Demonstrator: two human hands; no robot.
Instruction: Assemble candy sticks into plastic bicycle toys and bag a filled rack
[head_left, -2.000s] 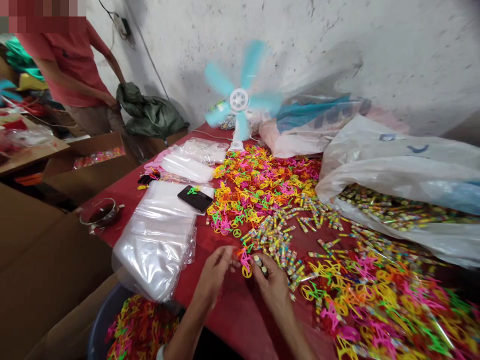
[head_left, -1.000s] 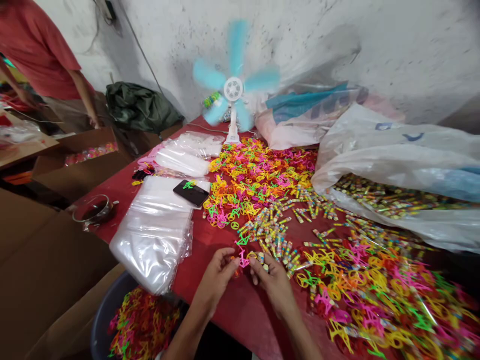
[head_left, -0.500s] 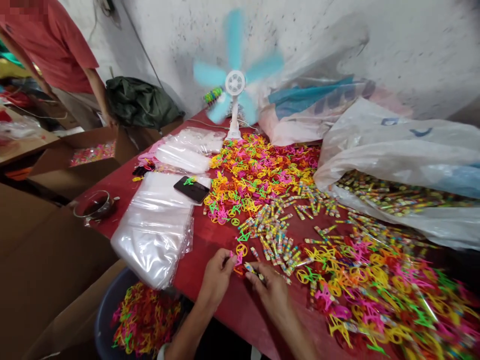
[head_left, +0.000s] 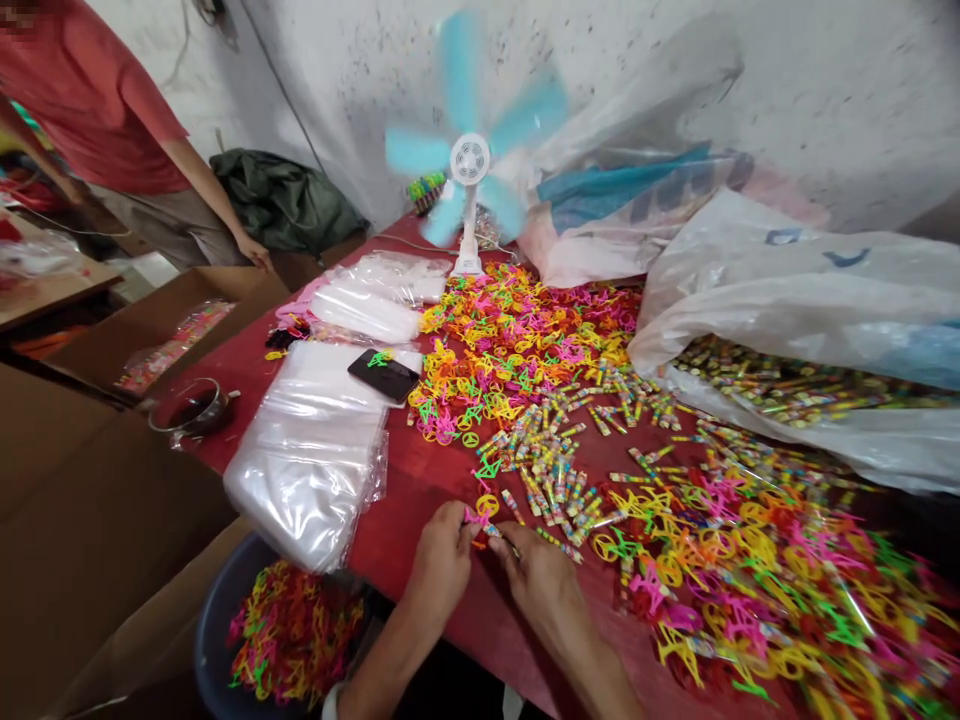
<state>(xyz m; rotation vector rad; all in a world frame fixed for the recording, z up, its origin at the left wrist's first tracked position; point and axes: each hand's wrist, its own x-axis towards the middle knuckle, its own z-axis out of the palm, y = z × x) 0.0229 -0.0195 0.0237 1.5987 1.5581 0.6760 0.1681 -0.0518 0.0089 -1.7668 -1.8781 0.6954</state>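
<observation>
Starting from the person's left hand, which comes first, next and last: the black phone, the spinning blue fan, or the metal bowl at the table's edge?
From the left hand, in the head view:
1. The black phone, up the table, lying on the stack of clear bags.
2. The metal bowl, far out to the left on the table's edge.
3. The blue fan, at the far end by the wall.

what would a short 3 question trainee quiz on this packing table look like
1. True or false: the fan stands at the near edge of the red table.
2. What lies on the stack of clear bags?
A. scissors
B. dark phone
C. cup
3. What do the left hand and right hand pinch between them?

Key
1. False, it stands at the far edge.
2. B, the dark phone.
3. A small pink plastic toy.
</observation>
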